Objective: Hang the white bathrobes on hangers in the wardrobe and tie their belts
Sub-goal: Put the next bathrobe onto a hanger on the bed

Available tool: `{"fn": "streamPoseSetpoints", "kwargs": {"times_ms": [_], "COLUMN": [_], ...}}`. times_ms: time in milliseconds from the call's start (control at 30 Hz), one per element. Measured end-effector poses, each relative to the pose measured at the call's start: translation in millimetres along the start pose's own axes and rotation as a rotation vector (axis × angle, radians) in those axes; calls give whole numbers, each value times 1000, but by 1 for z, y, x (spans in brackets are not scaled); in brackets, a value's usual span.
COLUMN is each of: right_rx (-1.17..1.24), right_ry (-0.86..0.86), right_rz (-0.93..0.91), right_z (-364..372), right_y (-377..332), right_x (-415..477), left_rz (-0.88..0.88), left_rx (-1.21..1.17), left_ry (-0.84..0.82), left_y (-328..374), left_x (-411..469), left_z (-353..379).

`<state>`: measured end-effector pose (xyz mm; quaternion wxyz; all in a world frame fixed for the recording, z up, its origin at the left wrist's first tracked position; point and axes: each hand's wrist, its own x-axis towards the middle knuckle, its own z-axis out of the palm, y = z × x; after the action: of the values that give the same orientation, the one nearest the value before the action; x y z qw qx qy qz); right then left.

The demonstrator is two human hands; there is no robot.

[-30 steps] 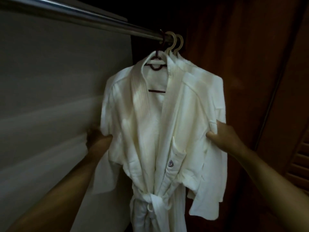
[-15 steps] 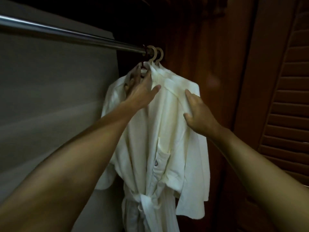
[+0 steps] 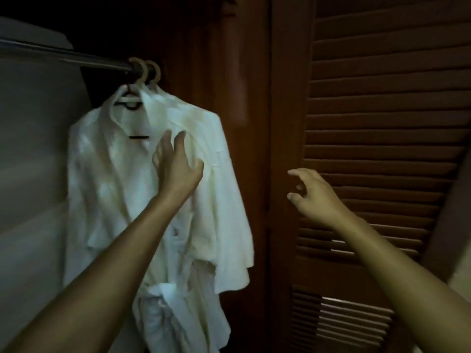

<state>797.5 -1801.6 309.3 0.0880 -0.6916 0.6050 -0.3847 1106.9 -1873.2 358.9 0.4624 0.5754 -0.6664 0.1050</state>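
Leaving the bathrobe, right hand now before louvred door, grip apart, left hand lower on it, grip apart.

Looking into a dim wardrobe of dark reddish wood.

Finding, just behind the right fingers, a louvred door of brown horizontal slats, and well below those fingers a finer bank of slats letting pale light through. Seeing, between the left fingers and the right ones, a plain upright post beside a smooth panel catching a faint sheen. Tracing, up and to the left of the left fingers, a metal rail running out of the dark upper corner. Meeting, far left of the same fingers, a pale grey wall banded with soft streaks of light.
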Motion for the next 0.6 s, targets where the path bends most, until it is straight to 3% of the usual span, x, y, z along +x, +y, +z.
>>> {"fn": "streamPoseSetpoints", "kwargs": {"times_ms": [200,600], "right_rx": [-74,-187], "right_ry": [61,315], "right_rz": [119,492], "right_z": [-77,-283], "right_y": [88,248], "right_x": [-86,-354], "left_rz": [302,537], "left_rx": [-293,-609], "left_ry": [-166,-639], "left_y": [123,440], "left_x": [-87,-270], "left_z": [53,161]}}
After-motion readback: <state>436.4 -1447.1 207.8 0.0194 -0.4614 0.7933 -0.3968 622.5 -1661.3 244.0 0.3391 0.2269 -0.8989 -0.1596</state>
